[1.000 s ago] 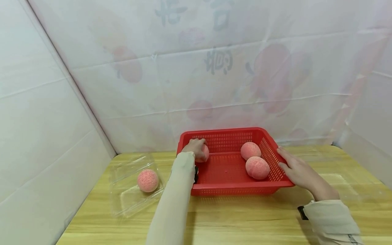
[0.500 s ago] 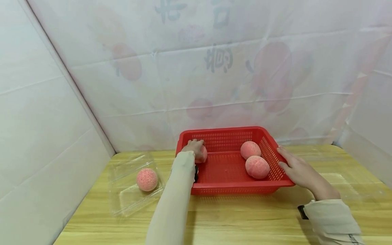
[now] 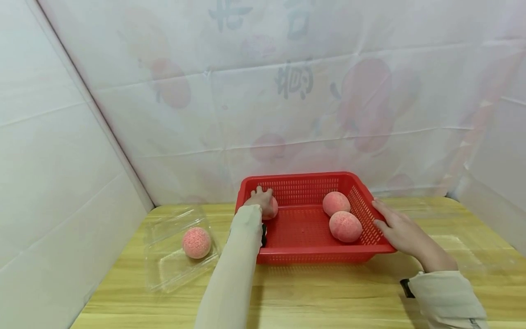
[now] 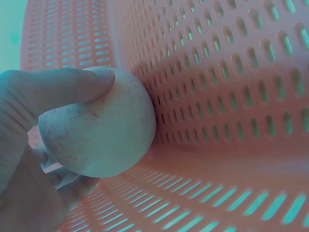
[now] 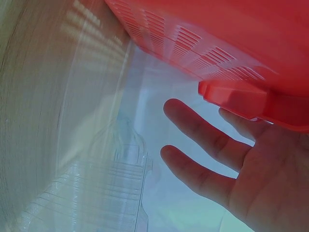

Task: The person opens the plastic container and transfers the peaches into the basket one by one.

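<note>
Inside the red plastic basket (image 3: 304, 250), my left hand (image 3: 260, 201) grips a peach (image 3: 273, 208) at the left end. In the left wrist view, the thumb presses on top of this peach (image 4: 108, 130) and the other fingers curl beneath it, close to the slotted basket wall. My right hand (image 3: 404, 230) rests on the basket's right rim. From the right wrist camera, its fingers (image 5: 205, 130) look straight and spread outside the basket, one partly hidden by the rim. Two more peaches, one farther back (image 3: 336, 204) and one nearer (image 3: 345, 226), lie touching at the basket's right side.
Left of the basket, a clear plastic tray (image 3: 164, 278) lies on the wooden table (image 3: 312, 297) with one peach (image 3: 196, 243) in it. More clear plastic packaging (image 3: 456, 249) lies to the right. A white printed curtain (image 3: 246, 114) hangs right behind the basket.
My left hand, still holding its peach, has shifted very slightly left within the basket, and its fingers have spread a little. The right hand keeps its place on the rim.
</note>
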A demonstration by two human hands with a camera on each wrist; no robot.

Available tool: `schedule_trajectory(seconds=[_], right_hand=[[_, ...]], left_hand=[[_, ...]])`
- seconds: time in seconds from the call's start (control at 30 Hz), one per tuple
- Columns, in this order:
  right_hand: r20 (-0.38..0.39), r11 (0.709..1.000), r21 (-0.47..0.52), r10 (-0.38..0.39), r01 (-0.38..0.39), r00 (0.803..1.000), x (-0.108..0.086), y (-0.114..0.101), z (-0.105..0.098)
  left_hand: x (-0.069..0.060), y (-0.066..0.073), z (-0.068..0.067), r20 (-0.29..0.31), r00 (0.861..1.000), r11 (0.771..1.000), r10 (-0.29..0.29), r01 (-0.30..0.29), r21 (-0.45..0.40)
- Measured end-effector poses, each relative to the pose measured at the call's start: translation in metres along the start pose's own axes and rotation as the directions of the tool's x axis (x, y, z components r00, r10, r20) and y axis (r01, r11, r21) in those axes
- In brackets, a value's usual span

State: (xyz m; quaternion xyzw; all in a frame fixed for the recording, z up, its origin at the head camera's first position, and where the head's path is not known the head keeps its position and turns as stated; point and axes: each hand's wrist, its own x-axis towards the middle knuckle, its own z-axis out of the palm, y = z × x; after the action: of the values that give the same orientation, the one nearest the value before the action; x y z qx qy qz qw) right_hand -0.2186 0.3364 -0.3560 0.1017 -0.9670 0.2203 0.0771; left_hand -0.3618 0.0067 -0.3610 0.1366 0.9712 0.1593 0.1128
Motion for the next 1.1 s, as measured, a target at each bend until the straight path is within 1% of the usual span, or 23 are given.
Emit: schedule_trajectory(seconds=[0.2,0.43,0.57,0.63,0.7,0.77,0.87,0.97,1.1], right_hand=[[-0.002,1.0,0.005,0.001,-0.001,1.0,-0.003,0.0,0.0],[-0.003,1.0,-0.007,0.005,-0.005,1.0,-0.004,0.0,-0.001],[-0.019,0.999,-0.036,-0.017,0.016,1.0,-0.004,-0.001,0.0],[-0.026,0.998,-0.059,-0.039,0.037,0.999,-0.002,-0.003,0.002],[-0.031,0.996,-0.072,-0.058,0.055,0.998,0.0,-0.004,0.005],[-0.032,0.995,-0.075,-0.067,0.065,0.997,0.002,-0.004,0.005],[-0.024,0.997,-0.063,-0.052,0.05,0.998,0.001,-0.002,0.004],[-0.009,0.998,-0.054,-0.038,0.038,0.999,0.001,0.0,0.003],[0.004,0.998,-0.043,-0.037,0.037,0.999,0.002,0.002,0.003]], left_hand=[[-0.003,0.002,0.001,0.0,1.0,1.0,0.003,-0.003,-0.011],[-0.006,0.005,0.0,-0.026,0.999,0.999,0.038,-0.038,0.027],[-0.01,0.006,-0.003,-0.019,0.999,0.999,0.046,-0.046,0.023],[-0.013,0.005,-0.005,-0.007,0.999,0.998,0.036,-0.036,0.044],[-0.014,0.003,-0.007,-0.006,1.0,0.998,0.027,-0.027,0.065],[-0.015,0.002,-0.011,-0.004,1.0,0.998,0.025,-0.025,0.054],[-0.013,0.002,-0.017,-0.006,0.998,0.998,0.06,-0.06,0.03],[-0.014,0.003,-0.027,-0.012,0.995,0.995,0.095,-0.095,0.001],[-0.019,0.004,-0.041,-0.019,0.994,0.993,0.11,-0.109,0.034]])
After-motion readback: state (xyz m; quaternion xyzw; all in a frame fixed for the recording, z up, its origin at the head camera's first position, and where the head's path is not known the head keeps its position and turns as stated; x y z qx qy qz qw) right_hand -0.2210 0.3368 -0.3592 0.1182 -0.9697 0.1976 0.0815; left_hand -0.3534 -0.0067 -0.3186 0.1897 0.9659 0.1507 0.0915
